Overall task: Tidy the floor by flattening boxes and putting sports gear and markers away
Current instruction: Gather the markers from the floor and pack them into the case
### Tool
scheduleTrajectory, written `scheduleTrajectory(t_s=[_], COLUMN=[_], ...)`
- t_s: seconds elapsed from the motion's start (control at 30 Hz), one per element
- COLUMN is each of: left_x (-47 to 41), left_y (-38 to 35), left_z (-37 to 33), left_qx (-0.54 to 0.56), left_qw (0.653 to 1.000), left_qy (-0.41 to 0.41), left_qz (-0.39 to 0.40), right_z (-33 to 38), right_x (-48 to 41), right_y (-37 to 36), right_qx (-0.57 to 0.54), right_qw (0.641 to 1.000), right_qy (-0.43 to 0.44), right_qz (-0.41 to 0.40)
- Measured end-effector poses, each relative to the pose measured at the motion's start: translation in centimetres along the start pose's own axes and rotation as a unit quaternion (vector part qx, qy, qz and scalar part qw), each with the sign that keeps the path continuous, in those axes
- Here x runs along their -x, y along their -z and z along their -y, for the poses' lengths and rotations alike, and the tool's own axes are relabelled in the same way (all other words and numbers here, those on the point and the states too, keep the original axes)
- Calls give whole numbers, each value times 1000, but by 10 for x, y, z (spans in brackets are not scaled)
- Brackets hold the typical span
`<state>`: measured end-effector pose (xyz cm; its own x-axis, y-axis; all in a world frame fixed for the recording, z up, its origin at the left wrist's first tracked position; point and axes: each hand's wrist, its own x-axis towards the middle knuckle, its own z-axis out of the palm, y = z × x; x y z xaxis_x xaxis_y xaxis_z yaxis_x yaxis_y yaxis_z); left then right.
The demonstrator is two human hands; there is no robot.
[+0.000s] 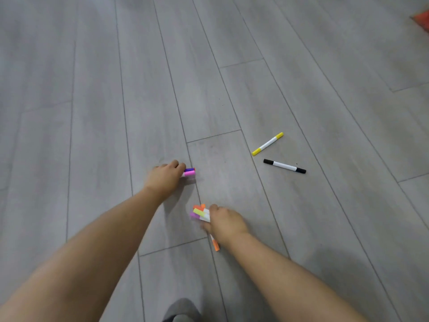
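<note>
— What do the markers look like?
— White in the middle, with bright caps on the ends. A yellow marker (267, 144) and a black marker (284, 166) lie on the grey floor (92, 112), near each other but not touching.
— And the hands?
— Both arms reach forward and down. The left hand (166, 176) has its grip curled round the purple and pink markers (190, 172). The right hand (226, 223) has its grip tight round a bunch of markers (200, 212).

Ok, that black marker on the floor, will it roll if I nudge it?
Probably: the black marker is a slim round barrel lying flat on the smooth floor, so a sideways push would likely roll it. It looks like rigid plastic, so likely stiff and light. It lies clear of the yellow marker, so pinching it should be easy.
</note>
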<state>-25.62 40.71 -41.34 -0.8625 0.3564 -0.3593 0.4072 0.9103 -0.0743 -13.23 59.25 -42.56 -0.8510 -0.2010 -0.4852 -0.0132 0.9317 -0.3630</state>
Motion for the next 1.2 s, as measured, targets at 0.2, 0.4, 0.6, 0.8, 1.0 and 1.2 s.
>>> scheduleTrajectory(t_s=[0.2,0.4,0.6,0.8,1.0,1.2], left_x=[15,-11,-60,-113,-154,-186], left_y=[-7,1,22,46,60,66], left_z=[6,-25,-75,-117,-170,-225], left_qx=[16,77,126,176,217,176], left_qw=[1000,997,990,980,973,984], left_qy=[13,3,-47,-57,-53,-38], left_qz=[16,6,-34,-75,-58,8], right_z=[5,-66,-137,-167,-196,-266], right_x=[-5,-9,-19,-36,-20,17], right_y=[-6,42,106,123,107,108], right_qx=[38,98,148,110,116,132], right_qw=[999,994,984,982,978,965], right_qy=[2,-15,-55,-122,-154,-219], right_qz=[-4,-36,-81,-98,-76,-65])
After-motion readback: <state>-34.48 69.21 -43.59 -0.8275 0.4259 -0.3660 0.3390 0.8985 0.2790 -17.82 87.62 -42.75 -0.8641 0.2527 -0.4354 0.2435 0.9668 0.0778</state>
